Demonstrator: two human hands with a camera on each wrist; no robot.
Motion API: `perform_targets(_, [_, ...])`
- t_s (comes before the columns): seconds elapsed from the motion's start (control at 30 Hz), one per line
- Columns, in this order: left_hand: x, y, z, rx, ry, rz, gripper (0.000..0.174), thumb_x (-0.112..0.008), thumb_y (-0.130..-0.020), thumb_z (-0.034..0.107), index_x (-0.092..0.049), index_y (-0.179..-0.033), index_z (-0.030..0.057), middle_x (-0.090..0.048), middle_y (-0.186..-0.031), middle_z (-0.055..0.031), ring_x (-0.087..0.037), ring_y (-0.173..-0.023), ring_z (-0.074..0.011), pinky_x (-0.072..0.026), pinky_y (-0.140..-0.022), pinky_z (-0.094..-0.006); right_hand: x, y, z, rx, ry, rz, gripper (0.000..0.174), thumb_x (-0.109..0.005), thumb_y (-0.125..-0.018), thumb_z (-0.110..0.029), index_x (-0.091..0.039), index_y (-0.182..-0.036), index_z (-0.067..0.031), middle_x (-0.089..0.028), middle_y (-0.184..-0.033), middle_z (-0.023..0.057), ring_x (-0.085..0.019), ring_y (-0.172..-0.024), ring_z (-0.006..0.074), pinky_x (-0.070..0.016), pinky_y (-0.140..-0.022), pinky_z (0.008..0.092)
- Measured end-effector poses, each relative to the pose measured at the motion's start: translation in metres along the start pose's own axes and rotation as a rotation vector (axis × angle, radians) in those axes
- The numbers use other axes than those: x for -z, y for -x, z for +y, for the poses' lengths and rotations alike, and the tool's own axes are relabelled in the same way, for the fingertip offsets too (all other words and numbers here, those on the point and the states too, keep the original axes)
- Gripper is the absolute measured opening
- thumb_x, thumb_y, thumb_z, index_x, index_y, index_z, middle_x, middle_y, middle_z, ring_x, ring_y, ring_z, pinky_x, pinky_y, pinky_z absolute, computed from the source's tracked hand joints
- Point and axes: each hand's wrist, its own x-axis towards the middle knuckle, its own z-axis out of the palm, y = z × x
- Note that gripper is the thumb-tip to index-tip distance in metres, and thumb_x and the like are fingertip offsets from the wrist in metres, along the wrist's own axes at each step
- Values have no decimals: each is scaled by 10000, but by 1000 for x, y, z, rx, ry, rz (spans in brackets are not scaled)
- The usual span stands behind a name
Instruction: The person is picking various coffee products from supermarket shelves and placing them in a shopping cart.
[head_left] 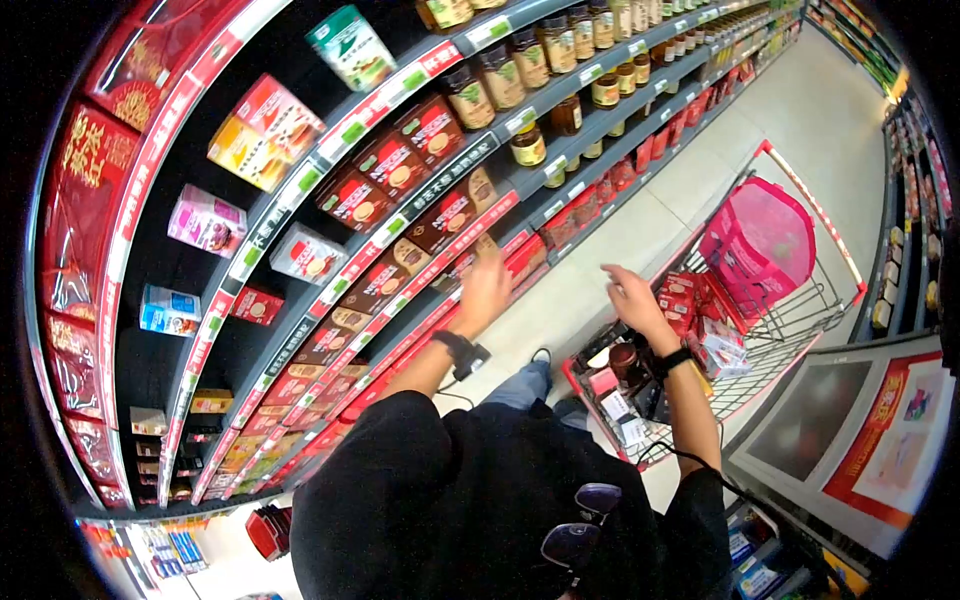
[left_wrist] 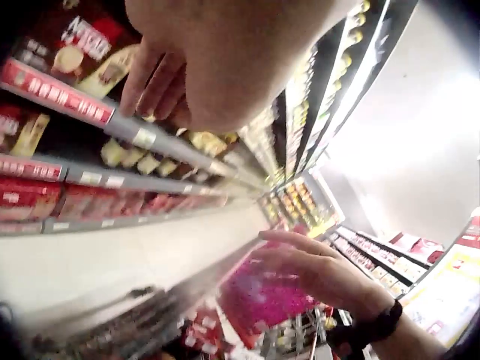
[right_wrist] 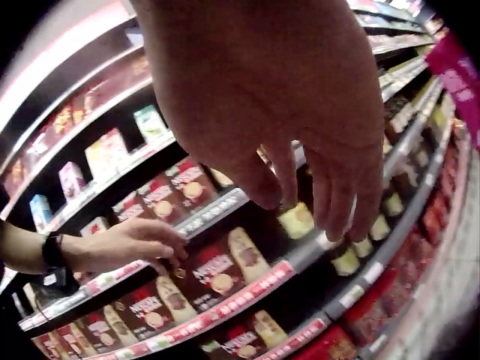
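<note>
My left hand [head_left: 485, 295] reaches toward the shelf with its fingers extended and nothing in them. In the head view it overlaps the lower rows of brown coffee boxes [head_left: 443, 222]. The right wrist view shows the left hand [right_wrist: 127, 244] in front of these coffee boxes [right_wrist: 217, 274], fingertips close to them. My right hand [head_left: 635, 300] is held out between the shelf and the shopping cart [head_left: 815, 210], with loosely bent fingers and no item in it. In the left wrist view the right hand [left_wrist: 315, 270] overlaps a pink panel [left_wrist: 262, 296] of the cart.
The cart holds red packages [head_left: 680, 300], a dark jar [head_left: 627, 365] and other goods. Jars [head_left: 500, 75] line the shelf further along. Behind the cart stands a display board [head_left: 880, 430] with a red poster. A tiled aisle floor [head_left: 720, 165] runs between the shelves.
</note>
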Motion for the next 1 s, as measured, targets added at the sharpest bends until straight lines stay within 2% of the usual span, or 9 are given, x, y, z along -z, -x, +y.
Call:
perform_targets(0.07, [62, -21, -21, -124, -54, 262, 328, -569, -867, 31, -581, -1191, -15, -612, -1128, -227, -589, -1052, -404, -488, -905, -483, -23, -44, -53, 185, 19, -66, 370, -576, -888, -53, -585, -1258, -36, -647, -1095, 256, -619, -1029, 432, -507, -893, 474])
perform_targets(0.17, [126, -39, -51, -141, -216, 540, 440, -613, -827, 26, -547, -1258, -35, -559, -1260, -247, -536, -1176, -412, -434, -1020, -483, -55, -106, -115, 391, -4, -117, 394, -578, -919, -58, -555, -1311, -31, -629, -1165, 244, -609, -1072, 419, -505, -934, 440])
perform_targets(0.2, [144, -39, -59, -77, -283, 497, 564, -615, -835, 61, -471, -1373, -27, -463, -1414, -267, -442, -1314, -435, -376, -1099, -508, -64, -124, -134, 417, 82, -105, 418, -577, -910, -45, -539, -1326, -30, -604, -1196, 251, -586, -1099, 431, -493, -954, 446])
perform_targets(0.33, [177, -53, -99, -10, -434, 618, 709, -658, -839, 173, -384, -1464, -18, -369, -1500, -277, -323, -1413, -450, -249, -1173, -549, -104, -200, -186, 543, 269, -13, 539, -582, -856, -13, -480, -1384, -50, -497, -1317, 250, -475, -1242, 433, -420, -1055, 470])
perform_targets(0.4, [184, -57, -118, 22, -440, 595, 768, -667, -851, 266, -352, -1489, -24, -340, -1518, -286, -284, -1438, -455, -220, -1181, -562, -126, -241, -195, 671, 311, 73, 652, -654, -819, -89, -435, -1432, -67, -418, -1405, 294, -404, -1318, 469, -374, -1091, 517])
perform_targets(0.53, [188, -65, -141, 48, -509, 559, 789, -664, -858, 320, -346, -1477, -52, -367, -1498, -283, -288, -1435, -439, -226, -1178, -560, -157, -291, -204, 671, 511, 272, 761, -762, -829, -330, -406, -1478, -155, -374, -1467, 276, -313, -1410, 455, -267, -1158, 570])
perform_targets(0.73, [190, -63, -142, -10, -457, 532, 672, -669, -870, 271, -413, -1385, -78, -423, -1445, -259, -334, -1407, -418, -259, -1158, -564, -159, -333, -209, 756, 703, 240, 847, -775, -752, -552, -454, -1470, -236, -434, -1452, 218, -335, -1404, 406, -245, -1161, 581])
perform_targets(0.77, [189, -61, -141, -32, -432, 573, 585, -687, -868, 222, -460, -1333, -50, -457, -1398, -242, -384, -1361, -419, -273, -1153, -557, -161, -340, -207, 787, 776, 258, 815, -718, -755, -631, -487, -1450, -275, -454, -1449, 191, -369, -1384, 384, -244, -1155, 593])
perform_targets(1.0, [194, -57, -145, -47, -238, 582, 423, -694, -899, 120, -525, -1258, -25, -501, -1286, -217, -526, -1172, -397, -443, -1002, -474, -160, -369, -196, 858, 838, 272, 701, -557, -812, -723, -546, -1378, -310, -470, -1443, 161, -441, -1333, 363, -298, -1088, 646])
